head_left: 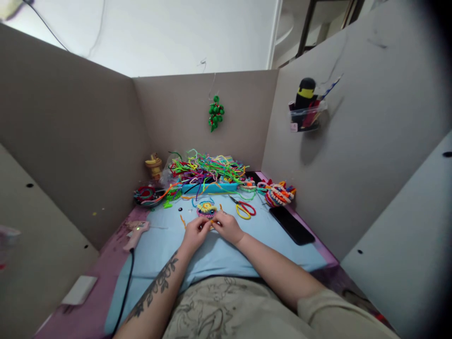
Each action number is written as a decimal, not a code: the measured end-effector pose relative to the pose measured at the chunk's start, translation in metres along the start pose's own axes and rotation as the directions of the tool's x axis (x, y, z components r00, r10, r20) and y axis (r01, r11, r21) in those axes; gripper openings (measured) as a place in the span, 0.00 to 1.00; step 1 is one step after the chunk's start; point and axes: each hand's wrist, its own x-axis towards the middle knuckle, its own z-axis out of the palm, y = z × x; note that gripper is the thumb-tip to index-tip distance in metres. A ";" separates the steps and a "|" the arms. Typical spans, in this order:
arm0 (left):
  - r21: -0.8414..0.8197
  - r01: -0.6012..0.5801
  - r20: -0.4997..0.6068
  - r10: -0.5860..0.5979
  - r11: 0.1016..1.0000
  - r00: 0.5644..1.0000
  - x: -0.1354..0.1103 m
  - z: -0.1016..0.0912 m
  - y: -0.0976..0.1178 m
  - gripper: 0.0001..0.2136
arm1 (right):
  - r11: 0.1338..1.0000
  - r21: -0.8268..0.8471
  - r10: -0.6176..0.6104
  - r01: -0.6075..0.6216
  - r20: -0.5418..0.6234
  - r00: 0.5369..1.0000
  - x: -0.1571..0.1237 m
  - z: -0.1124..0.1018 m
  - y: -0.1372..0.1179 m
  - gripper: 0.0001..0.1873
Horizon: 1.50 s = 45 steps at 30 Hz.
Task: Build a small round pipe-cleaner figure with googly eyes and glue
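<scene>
My left hand (195,231) and my right hand (228,226) meet over the light blue mat (162,249), fingertips pinched together on a short orange pipe cleaner piece (211,222). Just beyond the fingers lies a small round craft piece (206,208) wound from yellow, pink and blue pipe cleaners. Another orange pipe cleaner piece (182,221) lies left of my left hand.
Red and yellow scissors (243,208) and a black phone (291,224) lie to the right. A pile of coloured pipe cleaners (206,170) fills the back, finished craft pieces (278,194) at back right. A pink glue gun (136,233) with cable sits left. Cardboard walls enclose the desk.
</scene>
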 end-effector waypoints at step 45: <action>-0.096 0.019 -0.203 -0.039 0.995 0.978 -0.002 -0.007 0.002 0.09 | 0.813 0.577 0.060 -0.071 0.037 0.997 0.007 -0.007 -0.006 0.14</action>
